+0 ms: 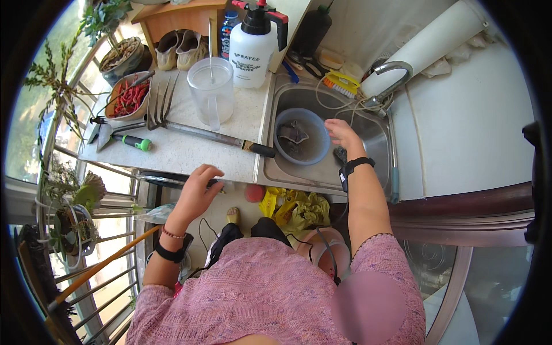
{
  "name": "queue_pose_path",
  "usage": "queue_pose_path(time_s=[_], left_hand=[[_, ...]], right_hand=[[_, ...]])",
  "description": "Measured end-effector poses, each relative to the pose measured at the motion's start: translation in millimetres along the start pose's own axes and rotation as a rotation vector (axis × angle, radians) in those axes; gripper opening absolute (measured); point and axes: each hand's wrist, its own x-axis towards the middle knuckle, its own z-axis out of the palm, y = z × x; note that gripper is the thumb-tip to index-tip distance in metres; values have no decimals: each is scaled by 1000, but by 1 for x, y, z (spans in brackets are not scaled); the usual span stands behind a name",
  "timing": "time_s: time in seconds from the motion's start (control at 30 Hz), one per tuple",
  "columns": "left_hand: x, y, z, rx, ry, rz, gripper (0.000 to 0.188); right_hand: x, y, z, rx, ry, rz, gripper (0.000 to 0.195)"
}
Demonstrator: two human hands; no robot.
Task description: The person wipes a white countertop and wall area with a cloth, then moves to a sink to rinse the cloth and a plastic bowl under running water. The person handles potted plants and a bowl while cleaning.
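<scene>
My right hand [343, 133] is over the steel sink [284, 174], fingers extended at the right rim of a blue plastic basin [280, 152]. Whether the fingertips touch the rim is hard to tell. Murky water and a soaked dark cloth [294, 131] are in the basin. A dark scrubber-like object [340, 154] lies below my right palm, partly hidden. My left hand [200, 189] hangs at the counter's front edge, holding nothing, its thumb apart from the curled fingers. Behind its fingertips shows part of a black pan-like object [166, 179].
On the white counter [207, 166] are a long-handled garden fork [202, 134], a green-black hand tool [133, 141], red chillies [129, 97] in a bowl, a clear plastic jug [209, 92] and a sprayer bottle [252, 56]. A yellow brush [343, 82] lies beside the curved faucet [401, 69].
</scene>
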Motion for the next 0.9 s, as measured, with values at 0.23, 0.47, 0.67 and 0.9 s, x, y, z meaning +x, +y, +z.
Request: queue_pose_path(time_s=[0.23, 0.47, 0.67, 0.9], left_hand=[[117, 8, 99, 385, -117, 530, 19], [121, 2, 111, 564, -230, 389, 13], [118, 9, 105, 701, -172, 331, 7], [114, 12, 105, 686, -128, 197, 11]], right_hand=[[63, 19, 60, -702, -233, -230, 64], [93, 35, 87, -1160, -390, -497, 65], [130, 73, 78, -1028, -206, -362, 69], [151, 80, 60, -862, -305, -585, 64]])
